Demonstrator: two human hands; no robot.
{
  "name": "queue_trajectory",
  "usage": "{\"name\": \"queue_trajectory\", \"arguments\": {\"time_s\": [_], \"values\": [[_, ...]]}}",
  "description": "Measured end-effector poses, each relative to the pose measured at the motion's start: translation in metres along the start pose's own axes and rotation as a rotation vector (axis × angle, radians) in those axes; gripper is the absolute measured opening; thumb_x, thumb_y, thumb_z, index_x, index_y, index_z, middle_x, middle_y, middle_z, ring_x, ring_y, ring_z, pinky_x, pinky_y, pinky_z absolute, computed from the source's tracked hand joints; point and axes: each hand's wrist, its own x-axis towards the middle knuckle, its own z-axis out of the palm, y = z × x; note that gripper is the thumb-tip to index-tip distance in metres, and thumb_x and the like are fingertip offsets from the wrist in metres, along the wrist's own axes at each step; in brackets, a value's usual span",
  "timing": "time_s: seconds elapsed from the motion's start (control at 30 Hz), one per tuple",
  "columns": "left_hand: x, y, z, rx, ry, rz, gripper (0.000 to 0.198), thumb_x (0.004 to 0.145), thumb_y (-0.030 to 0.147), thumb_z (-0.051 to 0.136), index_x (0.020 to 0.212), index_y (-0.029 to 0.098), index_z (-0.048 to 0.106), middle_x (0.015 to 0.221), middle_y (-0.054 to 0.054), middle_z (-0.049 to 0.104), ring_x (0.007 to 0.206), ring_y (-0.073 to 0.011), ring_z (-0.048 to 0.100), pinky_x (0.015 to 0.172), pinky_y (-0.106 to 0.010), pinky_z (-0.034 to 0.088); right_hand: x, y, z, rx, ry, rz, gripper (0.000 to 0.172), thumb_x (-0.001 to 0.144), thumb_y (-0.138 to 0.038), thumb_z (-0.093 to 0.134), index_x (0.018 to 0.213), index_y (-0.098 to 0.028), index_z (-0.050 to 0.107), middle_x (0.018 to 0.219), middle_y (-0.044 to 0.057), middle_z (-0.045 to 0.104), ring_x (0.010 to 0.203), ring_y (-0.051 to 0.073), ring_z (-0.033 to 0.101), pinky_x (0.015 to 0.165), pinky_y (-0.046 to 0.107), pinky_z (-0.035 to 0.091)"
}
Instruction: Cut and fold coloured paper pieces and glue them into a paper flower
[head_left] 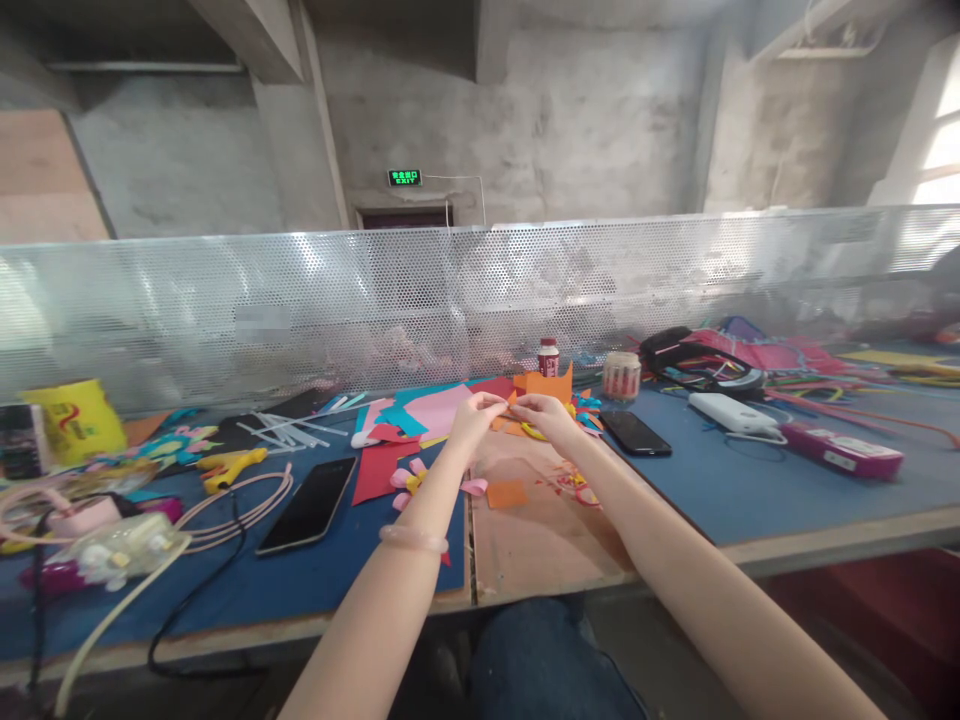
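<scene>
Over the middle of the table, my left hand [478, 412] and my right hand [543, 412] meet fingertip to fingertip. Both pinch a small piece of orange paper [511, 403], mostly hidden by the fingers. Just behind them stands a larger orange sheet [555, 381] with an uneven top edge. An orange paper rectangle [508, 494] lies on the brown board [540, 560] below my hands. Left of my left forearm is a paper flower [409, 482] with pink loops and a yellow centre, partly covered by the arm. Red paper [375, 474] lies beside it.
Phones lie on the left [309, 505] and right [636, 433]. A yellow glue gun [231, 467], white glue sticks [289, 430] and coiled cables [247, 515] are on the left. Behind stand a bottle [549, 358] and a jar [622, 377], before a perforated metal screen [360, 310].
</scene>
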Motion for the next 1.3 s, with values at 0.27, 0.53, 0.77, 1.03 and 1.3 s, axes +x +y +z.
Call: {"name": "queue_trajectory", "arguments": {"time_s": [0.27,0.53,0.77,1.03,1.3], "values": [[-0.005,0.000,0.001,-0.033,-0.105,-0.082,0.017,0.060,0.022,0.066,0.075,0.014,0.064,0.071,-0.007,0.067,0.070,-0.0178,0.061,0.064,-0.028,0.043,-0.001,-0.006,0.000,-0.078,0.007,-0.071,0.026,0.068,-0.043,0.060,0.075,-0.018,0.061,0.067,-0.001,0.062,0.062,0.012,0.055,0.060,0.023,0.042],[-0.006,0.001,0.002,-0.118,-0.089,-0.060,0.013,0.061,0.023,0.066,0.070,0.015,0.060,0.069,-0.005,0.064,0.071,-0.0178,0.061,0.064,-0.028,0.045,0.003,0.000,0.003,-0.278,0.198,-0.233,0.028,0.072,-0.039,0.056,0.092,-0.020,0.060,0.079,0.003,0.058,0.072,0.016,0.053,0.069,0.030,0.043],[0.001,-0.005,0.002,-0.273,-0.019,0.018,0.021,0.066,0.033,0.064,0.075,0.017,0.054,0.072,0.000,0.059,0.065,-0.0108,0.057,0.064,-0.025,0.046,-0.003,-0.007,0.010,-0.488,0.308,-0.430,0.016,0.076,-0.033,0.056,0.085,-0.021,0.061,0.089,0.007,0.055,0.092,0.023,0.048,0.085,0.038,0.037],[0.004,-0.009,0.006,-0.380,-0.040,0.007,0.023,0.062,0.026,0.067,0.080,0.016,0.056,0.075,-0.002,0.061,0.067,-0.0126,0.059,0.065,-0.027,0.046,-0.005,-0.009,0.017,-0.560,0.261,-0.490,0.018,0.082,-0.029,0.050,0.088,-0.022,0.065,0.086,0.006,0.058,0.088,0.020,0.053,0.080,0.035,0.043],[0.005,-0.009,0.004,-0.505,-0.076,-0.003,0.018,0.061,0.023,0.069,0.075,0.016,0.059,0.076,-0.003,0.064,0.072,-0.0148,0.060,0.071,-0.031,0.046,-0.007,-0.012,0.018,-0.530,0.288,-0.488,0.017,0.081,-0.029,0.051,0.089,-0.020,0.064,0.084,0.006,0.058,0.084,0.019,0.054,0.076,0.033,0.045]]}}
